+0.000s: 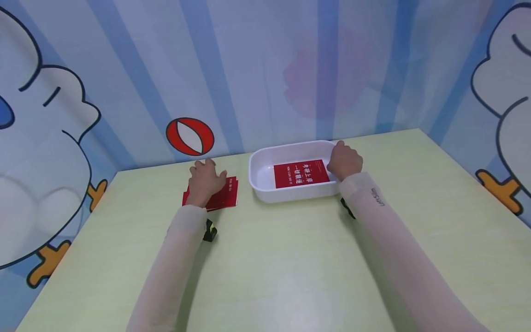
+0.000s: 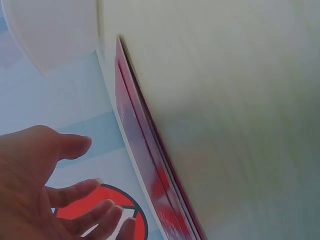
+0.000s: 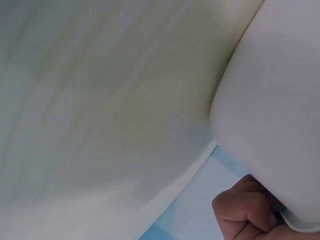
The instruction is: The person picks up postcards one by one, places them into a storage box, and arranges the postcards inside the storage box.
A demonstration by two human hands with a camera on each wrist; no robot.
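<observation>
A stack of red cards (image 1: pixel 227 195) lies on the pale green table (image 1: pixel 290 263), left of a white tray (image 1: pixel 265 156). My left hand (image 1: pixel 204 180) is over the stack with its fingers spread. In the left wrist view the left hand (image 2: pixel 50 200) is relaxed and held apart from the red stack's edge (image 2: pixel 145 150). Inside the tray lies one red card (image 1: pixel 300 174) with white print. My right hand (image 1: pixel 344 160) grips the tray's right rim. In the right wrist view its fingers (image 3: pixel 245 212) curl under the rim beside the tray wall (image 3: pixel 275 110).
Blue-striped cartoon walls close the table in at the back and on both sides. A red and white ball picture (image 1: pixel 190 136) is on the back wall behind the stack. Bare tabletop stretches from the tray to the near edge.
</observation>
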